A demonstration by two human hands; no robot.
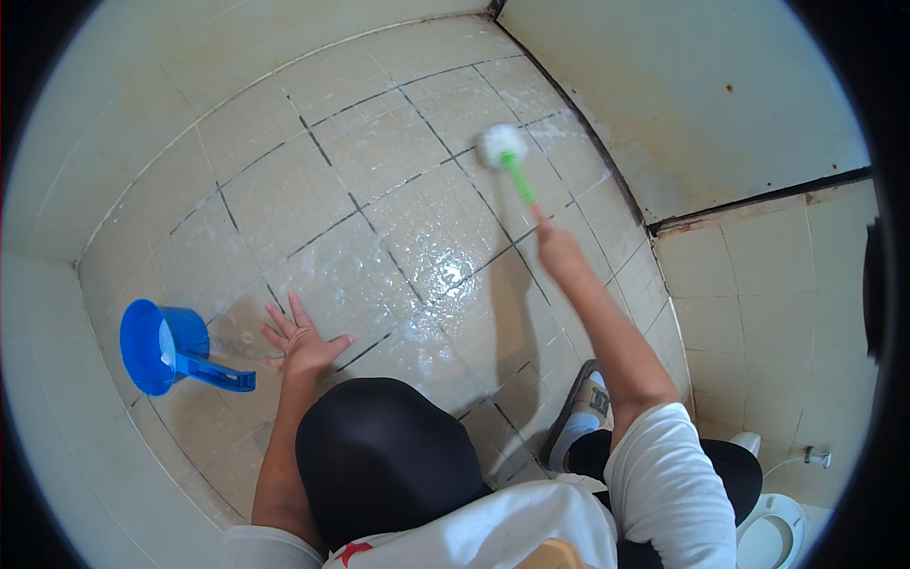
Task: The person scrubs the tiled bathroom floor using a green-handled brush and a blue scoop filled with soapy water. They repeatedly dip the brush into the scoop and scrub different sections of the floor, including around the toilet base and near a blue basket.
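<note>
My right hand [559, 248] is closed around the green handle of a scrub brush [501, 147], its arm stretched forward. The brush's round white head rests on the wet tiled floor [379, 171] near the far right and is slightly blurred. With fingers spread, my left hand [301, 343] lies flat on the tiles and holds nothing. To its left a blue dipper [156, 346] lies tipped on its side, its handle pointing toward my left forearm. Something pale shows inside the dipper, but I cannot make out what.
Tiled walls [142, 114] border the floor on the left and far side. A stained pale door or panel [701, 95] stands at the right. A toilet [773, 536] is at the lower right, below a wall tap [816, 457]. My shoe [580, 403] stands on the floor.
</note>
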